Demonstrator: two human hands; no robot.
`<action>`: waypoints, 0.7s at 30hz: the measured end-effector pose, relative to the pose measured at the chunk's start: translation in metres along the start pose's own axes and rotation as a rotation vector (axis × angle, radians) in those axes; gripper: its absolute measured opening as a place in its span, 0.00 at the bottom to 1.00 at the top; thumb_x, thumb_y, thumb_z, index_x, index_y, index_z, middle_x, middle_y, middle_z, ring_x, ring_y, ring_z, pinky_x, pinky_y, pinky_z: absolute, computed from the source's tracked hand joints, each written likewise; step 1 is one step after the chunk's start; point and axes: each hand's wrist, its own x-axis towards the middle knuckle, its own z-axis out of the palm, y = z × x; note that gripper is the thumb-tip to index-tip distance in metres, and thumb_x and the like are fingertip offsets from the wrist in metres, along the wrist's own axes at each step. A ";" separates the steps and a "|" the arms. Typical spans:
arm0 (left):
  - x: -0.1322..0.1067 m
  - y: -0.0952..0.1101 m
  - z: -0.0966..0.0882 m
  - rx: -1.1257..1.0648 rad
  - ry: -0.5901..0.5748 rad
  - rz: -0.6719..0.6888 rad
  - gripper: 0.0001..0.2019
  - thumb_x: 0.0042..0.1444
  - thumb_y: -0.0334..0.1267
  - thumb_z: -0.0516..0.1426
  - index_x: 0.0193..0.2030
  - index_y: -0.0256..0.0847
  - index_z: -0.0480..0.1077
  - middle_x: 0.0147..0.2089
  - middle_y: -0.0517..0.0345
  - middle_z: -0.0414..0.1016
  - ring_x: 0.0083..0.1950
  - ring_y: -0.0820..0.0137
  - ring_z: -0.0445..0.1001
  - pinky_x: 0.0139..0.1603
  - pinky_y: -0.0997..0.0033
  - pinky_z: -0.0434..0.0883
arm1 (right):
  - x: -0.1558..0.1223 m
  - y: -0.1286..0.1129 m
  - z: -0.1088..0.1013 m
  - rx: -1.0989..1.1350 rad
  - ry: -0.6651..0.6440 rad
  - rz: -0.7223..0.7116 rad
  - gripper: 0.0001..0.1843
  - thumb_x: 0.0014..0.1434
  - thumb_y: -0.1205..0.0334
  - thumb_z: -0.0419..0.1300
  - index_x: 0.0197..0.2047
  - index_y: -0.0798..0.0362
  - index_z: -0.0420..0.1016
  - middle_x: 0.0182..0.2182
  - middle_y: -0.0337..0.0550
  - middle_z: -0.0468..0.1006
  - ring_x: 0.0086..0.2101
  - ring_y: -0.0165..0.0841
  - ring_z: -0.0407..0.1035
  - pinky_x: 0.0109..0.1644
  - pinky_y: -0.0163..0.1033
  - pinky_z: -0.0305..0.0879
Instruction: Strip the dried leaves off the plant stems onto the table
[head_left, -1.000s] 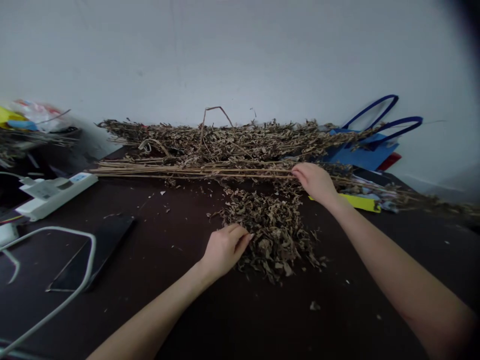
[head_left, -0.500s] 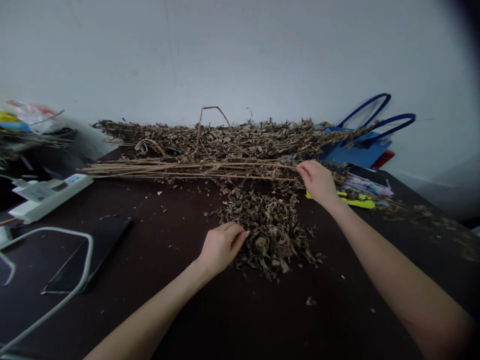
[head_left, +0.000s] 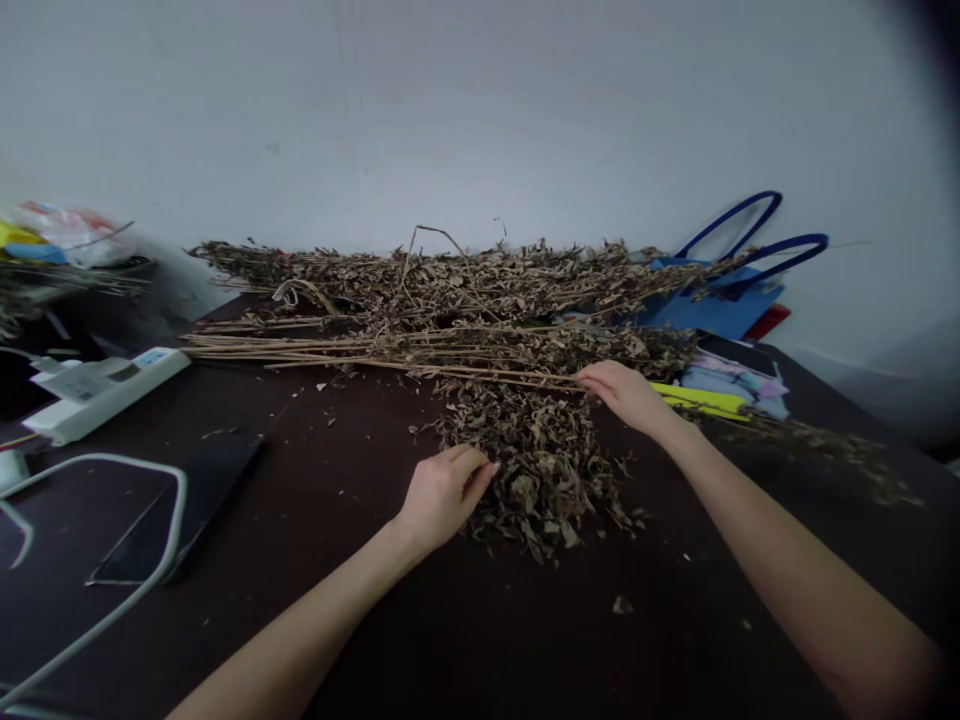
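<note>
My right hand (head_left: 624,395) pinches a thin dried stalk (head_left: 420,367) that runs leftward over the dark table (head_left: 465,620). It lies just in front of a row of bare stalks (head_left: 300,345). A heap of loose dried leaves (head_left: 544,465) sits between my hands. My left hand (head_left: 444,494) rests at the heap's left edge with its fingers curled together; what they hold, if anything, is hidden. A long pile of leafy dried stems (head_left: 465,280) lies along the wall behind.
A white power strip (head_left: 97,390) and a white cable (head_left: 120,590) are at the left, beside a dark flat tablet (head_left: 187,490). A blue bag with handles (head_left: 720,290), a yellow strip (head_left: 701,400) and papers sit at the right. Leaf crumbs dot the table.
My right hand has pulled one stalk out of the row toward me, moving nearer and lower. My left hand has stayed at the leaf heap.
</note>
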 end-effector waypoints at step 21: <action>0.001 0.000 -0.002 -0.003 -0.002 -0.013 0.12 0.62 0.38 0.47 0.32 0.38 0.68 0.29 0.57 0.70 0.29 0.73 0.69 0.31 0.73 0.66 | 0.015 0.003 -0.009 -0.026 0.330 0.113 0.10 0.61 0.60 0.49 0.33 0.51 0.69 0.27 0.41 0.72 0.29 0.35 0.67 0.35 0.37 0.60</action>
